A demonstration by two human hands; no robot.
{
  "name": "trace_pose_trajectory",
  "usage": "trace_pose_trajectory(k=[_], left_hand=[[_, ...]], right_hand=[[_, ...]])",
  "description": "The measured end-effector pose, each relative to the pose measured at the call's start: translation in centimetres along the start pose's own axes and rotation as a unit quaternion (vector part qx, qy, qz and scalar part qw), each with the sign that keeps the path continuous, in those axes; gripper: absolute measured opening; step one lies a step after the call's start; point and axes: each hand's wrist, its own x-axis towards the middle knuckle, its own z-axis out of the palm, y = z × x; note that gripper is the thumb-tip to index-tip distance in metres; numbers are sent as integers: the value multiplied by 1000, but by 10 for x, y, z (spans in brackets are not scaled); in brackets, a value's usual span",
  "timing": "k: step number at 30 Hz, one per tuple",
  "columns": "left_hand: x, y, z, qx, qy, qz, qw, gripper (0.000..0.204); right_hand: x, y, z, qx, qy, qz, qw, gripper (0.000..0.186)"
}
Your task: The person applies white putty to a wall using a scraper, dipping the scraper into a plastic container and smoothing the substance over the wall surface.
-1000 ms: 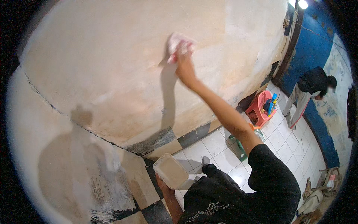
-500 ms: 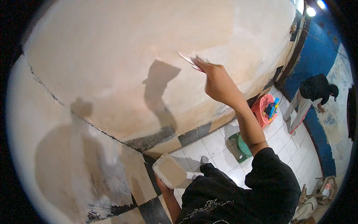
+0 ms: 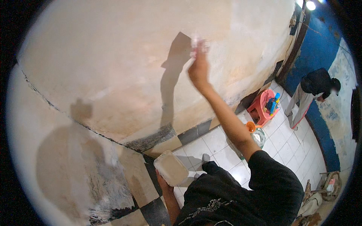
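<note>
We see the right hand (image 3: 198, 69) raised high against the pale cream plastered wall (image 3: 113, 56), pressing a flat, light-coloured scraping blade (image 3: 199, 43) to the surface. The blade is blurred, so we cannot tell its exact shape, but the fingers are closed around its lower end and the grip looks tight on it. The hand's dark shadow falls on the wall just to its left.

Lower down, the left hand (image 3: 164, 184) holds a rectangular whitish plastic tub (image 3: 171, 168) from underneath; its grip is wrapped around the tub's base, and the tub is filled with a beige paste. It hangs near the foot of the wall, above the white tiled floor (image 3: 218, 143), beside a band of black and cream checker tiles (image 3: 151, 196).

To the right, near the wall's base, a red plastic stool (image 3: 260, 107) carries small blue items, and an orange cup (image 3: 250, 126) sits just beside a clear jar. Well apart, another person in a dark top (image 3: 316, 81) bends over beside the blue wall (image 3: 316, 34).
</note>
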Motion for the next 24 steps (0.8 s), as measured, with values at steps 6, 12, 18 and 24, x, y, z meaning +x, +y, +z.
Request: trace_pose_trajectory(k=[6,12,18,24], left_hand=[[-9,4,24,77,37,24,996,57],[-12,-8,-1,42,8,19,999,58],[-12,-17,-4,-25,-30,11,999,58],[-4,-13,-29,-27,3,7,1000,59]], right_hand=[[-64,-57,68,38,-176,32,983,85],[-50,-43,0,70,-162,93,980,82],[-63,50,12,-100,-152,-20,983,74],[-93,13,-21,-62,-167,9,984,80]])
